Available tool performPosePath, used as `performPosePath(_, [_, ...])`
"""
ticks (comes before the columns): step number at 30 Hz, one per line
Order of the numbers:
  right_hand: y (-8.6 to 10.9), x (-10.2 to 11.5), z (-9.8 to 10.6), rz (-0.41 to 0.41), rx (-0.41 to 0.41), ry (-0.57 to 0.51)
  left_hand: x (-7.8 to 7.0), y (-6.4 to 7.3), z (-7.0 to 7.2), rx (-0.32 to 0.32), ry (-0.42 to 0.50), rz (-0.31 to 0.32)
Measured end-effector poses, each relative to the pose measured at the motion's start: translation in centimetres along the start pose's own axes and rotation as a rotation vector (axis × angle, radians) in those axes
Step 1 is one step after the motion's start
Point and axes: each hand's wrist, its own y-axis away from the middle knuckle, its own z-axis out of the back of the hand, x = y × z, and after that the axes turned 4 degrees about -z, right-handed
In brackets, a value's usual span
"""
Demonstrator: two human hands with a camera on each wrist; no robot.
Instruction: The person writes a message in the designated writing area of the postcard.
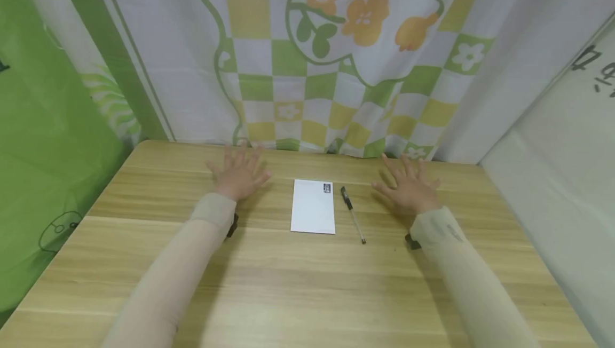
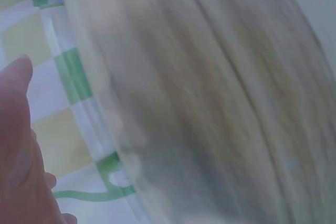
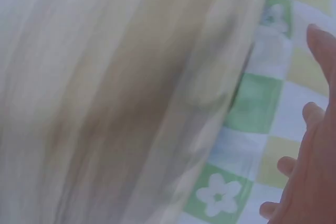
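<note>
My left hand (image 1: 236,177) is spread flat over the far left part of the wooden table (image 1: 298,289), fingers fanned out and holding nothing. On the other side my right hand (image 1: 407,187) is spread in the same way, also holding nothing. Between them lies a small white notepad (image 1: 313,207) with a dark printed mark in its top right corner. Just right of the notepad is a pen (image 1: 353,214) with a clear barrel and a black cap, lying slantwise. In the wrist views the left fingers (image 2: 18,77) and right fingers (image 3: 320,45) appear at the frame edges.
A white curtain (image 1: 254,60) with green and yellow checks and orange flowers hangs along the table's back edge. Green cloth (image 1: 43,124) covers the left side, with a thin dark cord (image 1: 57,229) beside the table. A pale wall (image 1: 562,150) with dark writing stands at the right.
</note>
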Motion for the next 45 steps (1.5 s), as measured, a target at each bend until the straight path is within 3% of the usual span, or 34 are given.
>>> performPosePath(7, [1.2,1.7,0.8,0.011,0.001,-0.096,-0.9,0.1,-0.5,-0.129,0.014,-0.049])
performPosePath(17, [3.3,3.7,0.4,0.061,-0.107,-0.224,-2.5,1.1,-0.2,-0.193,0.156,-0.079])
performPosePath(20, [3.7,4.3,0.0,0.074,-0.117,-0.296,-2.9,1.5,-0.3,-0.235,0.208,-0.112])
performPosePath(25, [4.3,5.6,-0.1,0.081,-0.086,-0.381,-3.6,2.0,-0.9,-0.357,0.289,-0.203])
performPosePath(29, [4.5,6.5,-0.2,0.084,-0.076,-0.42,-4.3,2.4,-1.3,-0.43,0.432,-0.253])
performPosePath(36, [4.5,7.7,-0.8,0.073,-0.006,-0.477,-5.4,3.2,-2.1,-0.461,0.637,-0.273])
performPosePath(45, [4.2,8.1,-1.9,0.085,0.034,-0.487,-5.9,3.2,-3.4,-0.397,0.83,-0.299])
